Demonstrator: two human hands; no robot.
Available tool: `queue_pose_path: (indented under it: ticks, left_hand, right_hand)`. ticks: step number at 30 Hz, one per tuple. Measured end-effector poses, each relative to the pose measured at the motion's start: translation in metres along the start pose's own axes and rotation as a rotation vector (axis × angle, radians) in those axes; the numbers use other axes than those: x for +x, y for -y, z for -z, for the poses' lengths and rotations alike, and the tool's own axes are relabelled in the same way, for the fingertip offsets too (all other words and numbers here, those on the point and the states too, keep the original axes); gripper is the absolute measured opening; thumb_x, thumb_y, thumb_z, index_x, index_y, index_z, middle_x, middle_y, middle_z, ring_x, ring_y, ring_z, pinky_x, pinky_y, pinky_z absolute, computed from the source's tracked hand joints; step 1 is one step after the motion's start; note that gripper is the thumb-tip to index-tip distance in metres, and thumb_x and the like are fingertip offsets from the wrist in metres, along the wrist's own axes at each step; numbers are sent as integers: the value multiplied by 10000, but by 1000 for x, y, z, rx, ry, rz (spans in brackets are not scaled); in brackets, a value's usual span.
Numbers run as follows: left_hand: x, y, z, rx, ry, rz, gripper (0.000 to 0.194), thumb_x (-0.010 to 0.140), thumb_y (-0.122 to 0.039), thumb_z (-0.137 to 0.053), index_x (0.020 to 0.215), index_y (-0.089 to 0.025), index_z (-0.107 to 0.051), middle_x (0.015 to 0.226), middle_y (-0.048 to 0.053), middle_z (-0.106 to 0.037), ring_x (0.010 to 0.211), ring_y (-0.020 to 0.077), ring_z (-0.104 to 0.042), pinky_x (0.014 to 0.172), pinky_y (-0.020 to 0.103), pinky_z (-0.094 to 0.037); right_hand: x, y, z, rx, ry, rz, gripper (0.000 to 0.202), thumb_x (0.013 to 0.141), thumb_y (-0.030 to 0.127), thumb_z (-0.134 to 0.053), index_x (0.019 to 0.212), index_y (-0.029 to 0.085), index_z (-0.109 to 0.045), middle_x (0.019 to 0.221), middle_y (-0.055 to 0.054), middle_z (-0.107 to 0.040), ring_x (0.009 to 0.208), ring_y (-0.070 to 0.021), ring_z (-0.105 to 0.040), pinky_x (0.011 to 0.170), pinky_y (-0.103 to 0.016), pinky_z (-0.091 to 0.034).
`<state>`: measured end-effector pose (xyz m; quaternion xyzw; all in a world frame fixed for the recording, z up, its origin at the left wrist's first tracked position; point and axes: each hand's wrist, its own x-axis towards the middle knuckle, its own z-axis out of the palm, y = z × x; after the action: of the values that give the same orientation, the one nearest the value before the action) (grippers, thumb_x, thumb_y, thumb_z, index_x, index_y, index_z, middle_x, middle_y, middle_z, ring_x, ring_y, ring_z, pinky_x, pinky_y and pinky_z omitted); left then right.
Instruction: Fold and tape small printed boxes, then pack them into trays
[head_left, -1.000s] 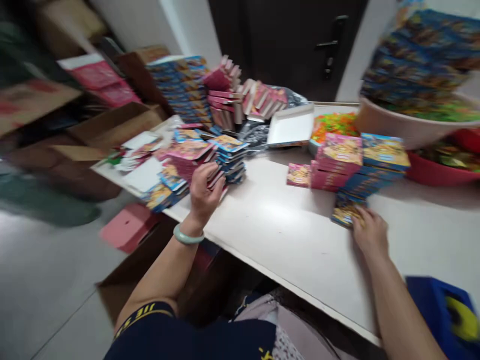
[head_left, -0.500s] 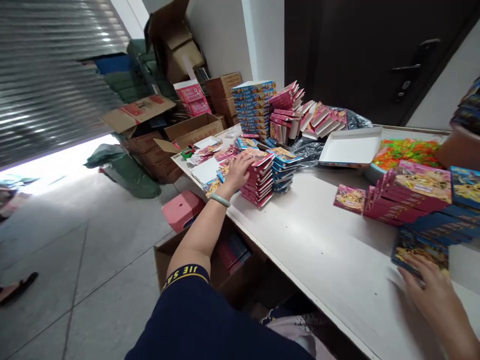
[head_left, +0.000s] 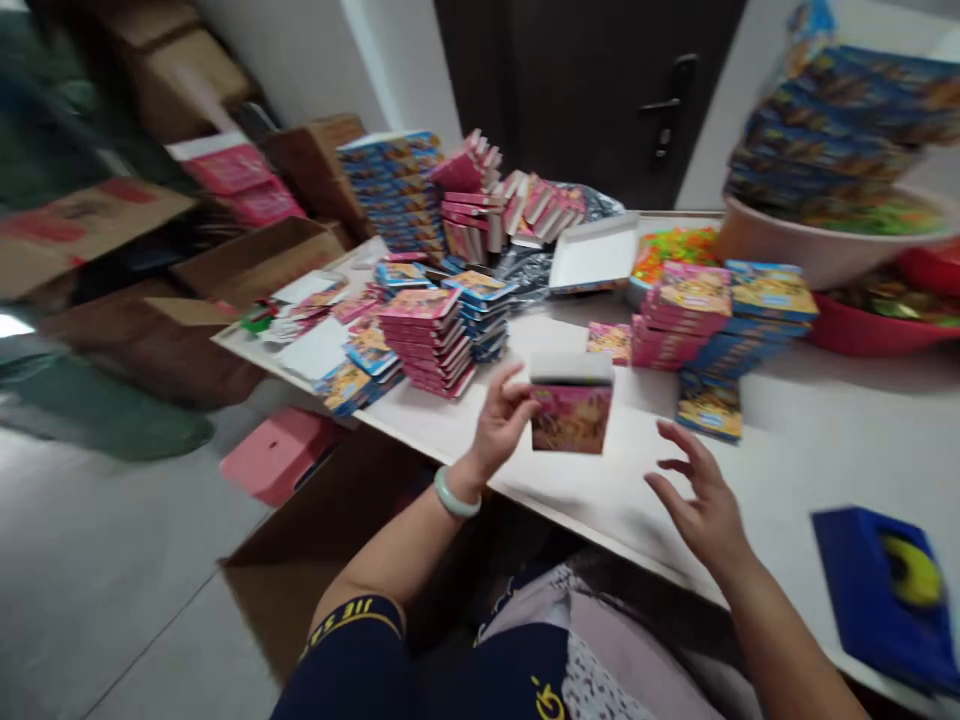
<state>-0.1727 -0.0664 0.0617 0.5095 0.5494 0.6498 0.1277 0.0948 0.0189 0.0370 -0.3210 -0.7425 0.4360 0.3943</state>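
Observation:
My left hand [head_left: 504, 418], with a pale green bangle on its wrist, pinches the left side of a pink box [head_left: 571, 415] whose white flap stands up at the top. The box is held over the near part of the white table [head_left: 795, 450]. To its right my right hand [head_left: 694, 490] is apart from the box, fingers spread, holding nothing. Left of the box stands a stack of pink boxes [head_left: 424, 340] beside a stack of blue ones [head_left: 480, 305]. Behind my right hand are more pink boxes [head_left: 686, 305] and blue boxes [head_left: 769, 305].
A blue tape dispenser [head_left: 874, 590] sits at the right. Behind are an open white tray [head_left: 594, 255], a large pink tub [head_left: 832, 235] and a red basin [head_left: 885, 325]. An open carton [head_left: 300, 560] and a pink stool [head_left: 281, 455] are beside the table's left edge.
My left hand has moved from the pink stack and now holds a pink box in front of me. My right hand has left the blue box. The view has turned right.

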Motion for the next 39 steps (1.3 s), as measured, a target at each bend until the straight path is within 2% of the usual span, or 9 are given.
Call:
queue_pose_path:
  ticks: [3, 7, 13, 16, 19, 25, 32, 36, 39]
  left_hand:
    - [-48, 17, -77, -210, 160, 176, 369, 915, -348, -600, 1265, -240, -551, 968, 34, -687, 832, 117, -658, 763, 229, -556]
    - [-76, 29, -113, -188, 258, 209, 352, 920, -327, -582, 1254, -218, -593, 1127, 87, -676, 978, 162, -658, 847, 286, -561]
    - [-67, 22, -111, -45, 414, -35, 192, 899, -254, -611, 1074, -198, -668, 904, 57, -685, 845, 152, -644, 760, 291, -544]
    - [-61, 16, -117, -74, 364, 60, 114, 912, -265, -592, 918, -183, -671, 905, 56, -677, 878, 161, -646, 760, 290, -538]
    - [-58, 13, -119, -189, 353, 201, 226, 921, -267, -587, 1138, -211, -616, 971, 45, -694, 847, 140, -662, 737, 265, -542]
    - [-52, 4, -111, -171, 559, -91, 134, 861, -225, -674, 990, -187, -680, 1068, 91, -692, 1002, 182, -660, 843, 319, -543]
    - [-51, -5, -124, -144, 453, 69, 59, 900, -221, -612, 882, -173, -642, 806, 31, -639, 732, 116, -605, 646, 241, -507]
    - [-52, 4, -113, -162, 562, -158, 132, 905, -189, -602, 1023, -208, -658, 1000, 76, -682, 956, 166, -657, 809, 318, -558]
    - [-52, 10, -101, -140, 679, -282, 334, 883, -126, -617, 1191, -256, -611, 1143, 93, -663, 1051, 172, -651, 826, 313, -571]
  right_hand:
    - [-7, -13, -3, 30, -159, -30, 490, 879, 378, -633, 1341, 282, -502, 1240, -116, -621, 1046, -246, -642, 709, -344, -586]
    - [-34, -40, 18, -6, -243, -74, 392, 912, 341, -590, 1296, 269, -560, 1124, -92, -662, 902, -203, -666, 685, -323, -582]
    - [-45, -40, 43, -131, -103, 36, 216, 943, 309, -532, 1049, 273, -718, 1044, -74, -683, 1035, -230, -636, 870, -396, -555]
    - [-37, -36, 40, -22, -179, -79, 177, 910, 350, -580, 991, 255, -706, 1033, -75, -668, 991, -222, -649, 767, -350, -582]
    - [-34, -32, 38, 137, -213, -216, 270, 881, 379, -616, 1121, 256, -628, 985, -54, -664, 891, -190, -660, 635, -285, -579]
    - [-38, -14, 51, -19, 3, -78, 121, 864, 351, -653, 857, 232, -635, 1042, -67, -643, 967, -205, -621, 667, -299, -562]
    - [-31, -4, 43, -6, -103, -189, 127, 884, 338, -632, 849, 216, -631, 881, -46, -648, 822, -182, -632, 622, -278, -533]
    - [-41, -8, 51, -59, -14, -26, 53, 896, 282, -637, 923, 243, -661, 1014, -61, -655, 944, -204, -640, 690, -311, -558]
    - [-52, -16, 56, -126, 59, 155, 215, 902, 210, -627, 1100, 290, -645, 1093, -56, -655, 1015, -204, -634, 817, -365, -565]
